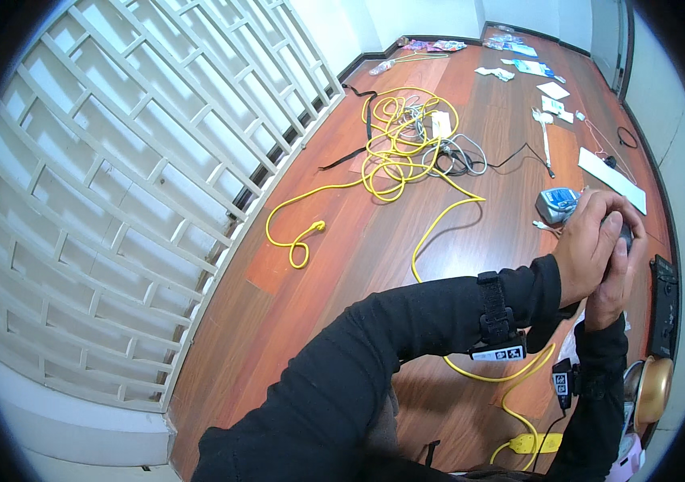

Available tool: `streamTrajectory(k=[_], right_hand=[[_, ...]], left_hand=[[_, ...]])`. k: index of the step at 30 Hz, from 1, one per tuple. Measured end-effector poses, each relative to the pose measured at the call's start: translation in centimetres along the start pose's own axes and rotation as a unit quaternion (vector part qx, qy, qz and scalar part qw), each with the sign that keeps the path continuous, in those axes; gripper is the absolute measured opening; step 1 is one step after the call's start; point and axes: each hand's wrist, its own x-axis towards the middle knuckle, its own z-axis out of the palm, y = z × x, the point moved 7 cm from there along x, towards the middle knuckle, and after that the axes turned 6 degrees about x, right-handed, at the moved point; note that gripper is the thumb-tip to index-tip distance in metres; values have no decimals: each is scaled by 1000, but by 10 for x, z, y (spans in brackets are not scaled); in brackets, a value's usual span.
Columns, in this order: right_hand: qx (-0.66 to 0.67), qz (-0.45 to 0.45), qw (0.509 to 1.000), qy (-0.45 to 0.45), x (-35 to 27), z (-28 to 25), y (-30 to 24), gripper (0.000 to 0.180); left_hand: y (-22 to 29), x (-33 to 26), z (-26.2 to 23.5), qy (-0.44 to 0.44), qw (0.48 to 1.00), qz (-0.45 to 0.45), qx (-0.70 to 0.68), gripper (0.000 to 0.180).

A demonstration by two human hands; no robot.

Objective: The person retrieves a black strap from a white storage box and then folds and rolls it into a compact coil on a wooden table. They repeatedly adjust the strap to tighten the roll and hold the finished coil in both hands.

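At the right side, my left hand [587, 249] and my right hand [614, 287] are pressed together, fingers curled. Between them a small dark object [626, 234] shows only at its edge; its kind is hidden by the fingers. Just beyond the left hand's wrist, a blue-and-grey boxy thing [556, 206] lies on the floor, with a small white plug-like piece [546, 226] by it. A white flat board [611, 180] rests past the fingers.
A yellow cable [391, 170] lies in tangled loops on the wood floor and runs under my arms to a yellow power strip [539, 443]. White lattice [142, 193] stands left. A black case [664, 305] and gold bowl [652, 390] stand right. Papers and packets [531, 67] lie far off.
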Motion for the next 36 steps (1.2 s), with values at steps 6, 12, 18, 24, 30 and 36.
streamTrajectory(k=[6,12,18,24,30,36], right_hand=[[212,257,943,-8,-7,2,35,51],[62,60,994,-69,1,-2,32,58],[-70,4,996,-50,-8,1,27,65],[82,155,983,-45,-5,1,48,63],[313,260,912,-46,4,-8,50,63],[306,257,901,-171,3,2,37,90]], left_hand=[[26,2,-6,-99,947,253,171,36],[-30,-10,6,-10,947,-214,-241,41],[-29,-2,-11,-19,999,-46,15,40],[-19,-11,-6,-89,989,56,105,40],[-36,8,8,-317,940,-70,-106,77],[-33,10,1,-409,893,-149,-110,68]])
